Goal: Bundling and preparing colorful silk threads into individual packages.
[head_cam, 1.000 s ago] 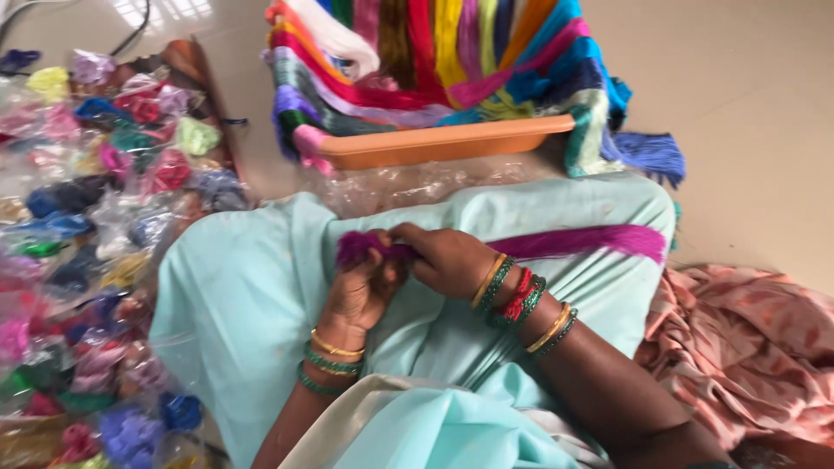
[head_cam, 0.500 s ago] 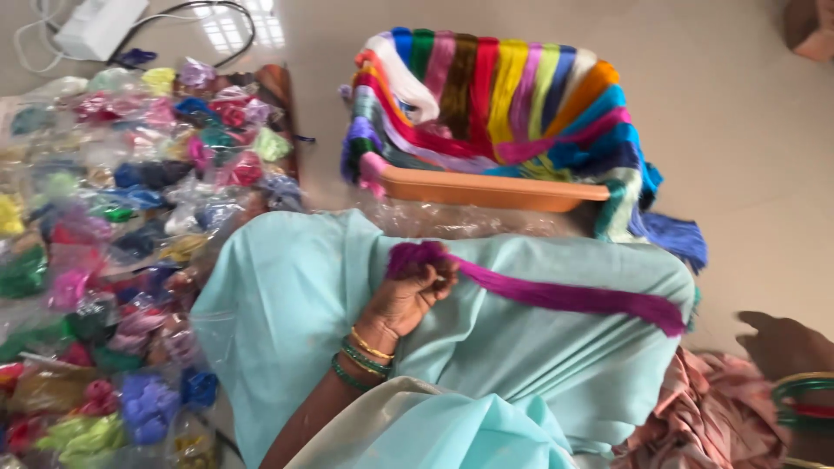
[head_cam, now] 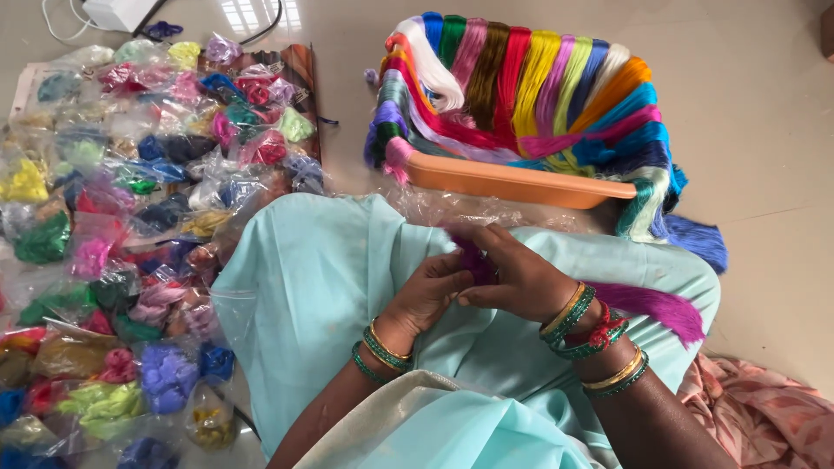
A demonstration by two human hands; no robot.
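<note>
Over my lap, covered in pale turquoise cloth (head_cam: 313, 287), both hands meet on a bundle of magenta-purple thread (head_cam: 651, 304). My left hand (head_cam: 430, 291) pinches one end of the bundle. My right hand (head_cam: 517, 278) closes over the same end, and the rest of the thread trails out to the right from under my wrist. Green, gold and red bangles ring both wrists.
An orange plastic tray (head_cam: 512, 181) draped with several coloured thread skeins stands on the floor just beyond my knees. Many small clear bags of coloured thread (head_cam: 130, 217) cover the floor at left. A crumpled clear plastic bag (head_cam: 443, 208) lies by the tray. Pink patterned cloth (head_cam: 764, 417) sits at bottom right.
My right hand, which had swung far out to the right, has come back to join the left on the thread. The view has tilted, showing more of the tray.
</note>
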